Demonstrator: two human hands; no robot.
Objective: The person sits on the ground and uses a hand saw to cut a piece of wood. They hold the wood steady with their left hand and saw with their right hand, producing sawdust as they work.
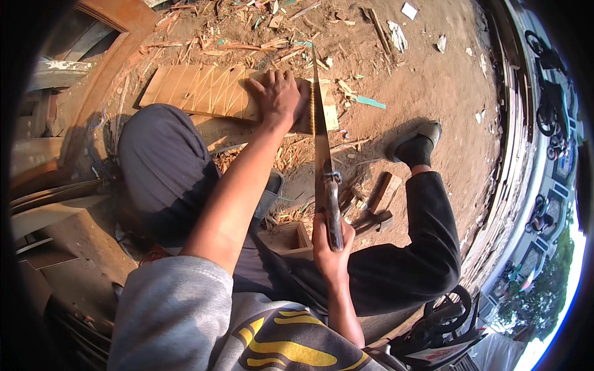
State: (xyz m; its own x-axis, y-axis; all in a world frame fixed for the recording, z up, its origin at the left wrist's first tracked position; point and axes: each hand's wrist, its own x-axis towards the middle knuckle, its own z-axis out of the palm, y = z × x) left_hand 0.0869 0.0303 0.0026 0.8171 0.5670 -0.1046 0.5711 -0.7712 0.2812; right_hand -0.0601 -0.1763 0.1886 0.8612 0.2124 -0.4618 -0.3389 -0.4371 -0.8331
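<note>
A flat wooden board (198, 90), marked with zigzag lines, lies across other timber on the ground in front of me. My left hand (279, 98) presses down on its right part, fingers spread and holding nothing. Closed round the handle of a handsaw (320, 145) is my right hand (332, 250). The long, tapering blade points away from me and crosses the board's right end, just right of my left hand. A small pale offcut of wood (331, 116) shows on the blade's other side. How deep the teeth sit in the board I cannot tell.
Wood chips and splinters litter the dirt floor (427, 86). A wooden frame (86, 105) and stacked boards (74, 247) stand at left. Beside my right leg lie a wood block (385, 191) and a dark tool (375, 222). Long planks (504, 154) line the right, with motorbikes (547, 114) beyond.
</note>
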